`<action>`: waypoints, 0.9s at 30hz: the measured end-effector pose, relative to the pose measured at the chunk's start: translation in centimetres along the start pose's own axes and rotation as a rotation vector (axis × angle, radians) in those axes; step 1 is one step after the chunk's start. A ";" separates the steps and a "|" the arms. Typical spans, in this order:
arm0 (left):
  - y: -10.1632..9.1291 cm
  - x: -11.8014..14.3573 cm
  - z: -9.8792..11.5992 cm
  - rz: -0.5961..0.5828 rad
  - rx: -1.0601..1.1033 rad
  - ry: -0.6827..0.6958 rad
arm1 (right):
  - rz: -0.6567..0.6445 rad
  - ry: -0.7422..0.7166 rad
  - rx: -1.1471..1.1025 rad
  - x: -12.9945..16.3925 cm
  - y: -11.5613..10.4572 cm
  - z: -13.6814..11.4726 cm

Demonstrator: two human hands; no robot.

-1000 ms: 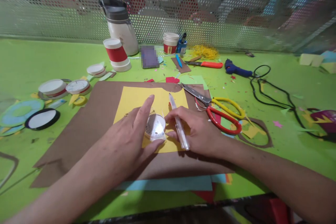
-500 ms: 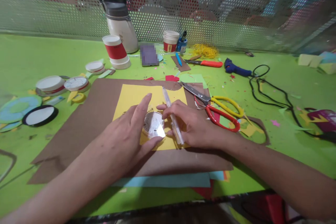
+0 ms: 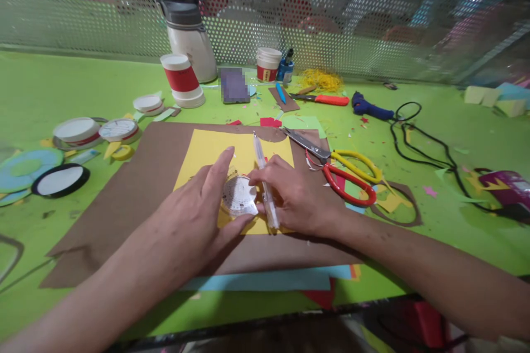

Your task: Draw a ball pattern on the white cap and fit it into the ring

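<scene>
A clear round plastic disc with printed markings (image 3: 239, 197) lies on a yellow rectangular paper sheet (image 3: 207, 147), between the hands: left hand (image 3: 192, 204) spread around it, right hand (image 3: 292, 194) just beside, fingers curled, gripping a slim transparent pen (image 3: 267, 197). Beyond, a red-banded white cup (image 3: 268, 68); contents hidden from here.

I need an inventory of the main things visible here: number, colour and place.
table: 1, green, underneath
brown sheet: at least 1, brown, on table
yellow sheet: 1, yellow, on brown sheet
disc: 1, clear, over yellow sheet
pen: 1, clear, right of disc
scissors: 1 pair, red-yellow handles, right
glue gun: 1, blue, back right
jug: 1, white-grey, back left
containers: 2, red and white, back
shreds: 1 pile, yellow, back
left hand: 1, bare, beside disc
right hand: 1, bare, holding pen
</scene>
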State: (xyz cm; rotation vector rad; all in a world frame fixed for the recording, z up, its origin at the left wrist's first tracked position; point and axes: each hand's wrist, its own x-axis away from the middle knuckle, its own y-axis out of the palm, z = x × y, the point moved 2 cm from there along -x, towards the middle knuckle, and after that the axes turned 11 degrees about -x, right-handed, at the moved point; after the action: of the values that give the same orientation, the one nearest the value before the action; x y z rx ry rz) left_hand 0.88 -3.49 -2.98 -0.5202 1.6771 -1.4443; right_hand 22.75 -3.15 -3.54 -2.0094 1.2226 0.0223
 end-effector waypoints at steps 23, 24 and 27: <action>0.0 -0.2 -0.2 -0.005 0.017 0.067 | 0.034 0.048 -0.058 0.9 -0.9 -0.2; 0.0 -0.2 -0.2 -0.002 0.021 0.069 | 0.017 0.063 -0.055 0.9 -0.9 -0.2; -0.3 -0.4 -0.2 0.009 0.020 0.078 | -0.028 0.097 -0.049 0.8 -0.8 -0.3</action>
State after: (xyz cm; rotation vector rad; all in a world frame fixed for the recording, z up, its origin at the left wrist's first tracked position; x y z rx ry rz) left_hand 0.86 -3.12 -2.61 -0.4497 1.7221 -1.4906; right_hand 23.68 -3.80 -3.15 -2.0909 1.2651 -0.0594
